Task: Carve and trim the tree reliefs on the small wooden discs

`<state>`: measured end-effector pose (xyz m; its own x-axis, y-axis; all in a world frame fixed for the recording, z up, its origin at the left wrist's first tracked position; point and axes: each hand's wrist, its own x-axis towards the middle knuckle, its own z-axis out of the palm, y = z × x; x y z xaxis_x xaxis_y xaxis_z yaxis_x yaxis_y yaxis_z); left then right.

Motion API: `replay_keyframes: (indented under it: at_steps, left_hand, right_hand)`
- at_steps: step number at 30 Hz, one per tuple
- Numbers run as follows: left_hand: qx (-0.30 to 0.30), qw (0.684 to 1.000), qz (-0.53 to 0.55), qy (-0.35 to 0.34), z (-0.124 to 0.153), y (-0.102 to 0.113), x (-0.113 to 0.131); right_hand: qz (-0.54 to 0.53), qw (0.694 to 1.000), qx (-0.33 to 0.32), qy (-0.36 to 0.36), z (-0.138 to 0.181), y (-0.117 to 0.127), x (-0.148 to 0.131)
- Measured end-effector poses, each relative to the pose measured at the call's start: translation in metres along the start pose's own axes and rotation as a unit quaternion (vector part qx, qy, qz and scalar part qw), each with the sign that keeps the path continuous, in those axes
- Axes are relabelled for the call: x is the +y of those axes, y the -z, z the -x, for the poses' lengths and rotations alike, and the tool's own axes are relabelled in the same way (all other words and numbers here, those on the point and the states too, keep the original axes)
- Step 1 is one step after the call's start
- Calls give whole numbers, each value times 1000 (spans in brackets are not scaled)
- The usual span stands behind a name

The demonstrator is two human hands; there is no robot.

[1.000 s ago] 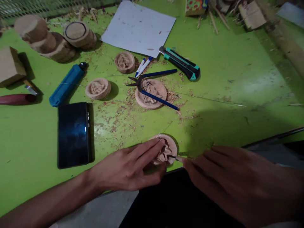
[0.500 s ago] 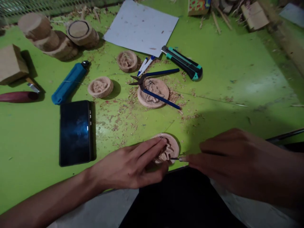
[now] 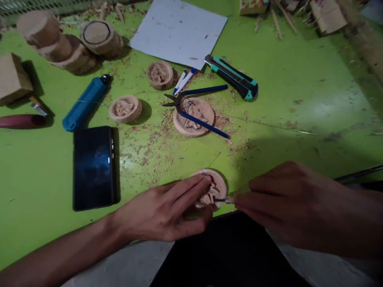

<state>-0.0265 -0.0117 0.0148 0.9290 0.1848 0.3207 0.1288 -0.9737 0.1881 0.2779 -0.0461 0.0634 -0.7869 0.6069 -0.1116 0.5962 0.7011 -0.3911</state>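
Observation:
A round carved wooden disc (image 3: 220, 184) lies at the table's near edge. My left hand (image 3: 172, 209) grips its left side, fingers over the top and thumb at the near rim. My right hand (image 3: 278, 203) is closed around a thin carving tool (image 3: 223, 200), whose metal tip touches the carved relief near the disc's right edge; its handle is hidden in my fingers. Beyond the disc, blue-handled pliers (image 3: 205, 124) lie spread over another carved wooden disc (image 3: 194, 129).
Two small carved wooden rounds (image 3: 125, 109) sit left of the pliers. A phone (image 3: 92, 167), a blue cutter (image 3: 85, 103) and a red-handled knife (image 3: 22, 121) lie leftward. A green-black utility knife (image 3: 231, 77), pens (image 3: 184, 81), paper (image 3: 179, 34) and log pieces (image 3: 100, 38) are farther back among shavings.
The view has shifted slightly. Both hands keep their hold, and the tool tip stays at almost the same spot on the disc.

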Motion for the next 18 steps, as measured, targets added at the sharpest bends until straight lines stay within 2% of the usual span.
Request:
replay_keyframes:
  at_steps: [3,13,18]
  left_hand:
    - [-9,1000,0,-12,-1,2,-2]
    - [0,1000,1,-11,1,1,-3]
    - [3,999,34,-33,2,-1,-13]
  right_hand:
    - [-48,999,0,11,-2,3,-4]
    - [-24,999,35,13,4,-1,-11]
    - [-29,1000,0,13,4,0,-8]
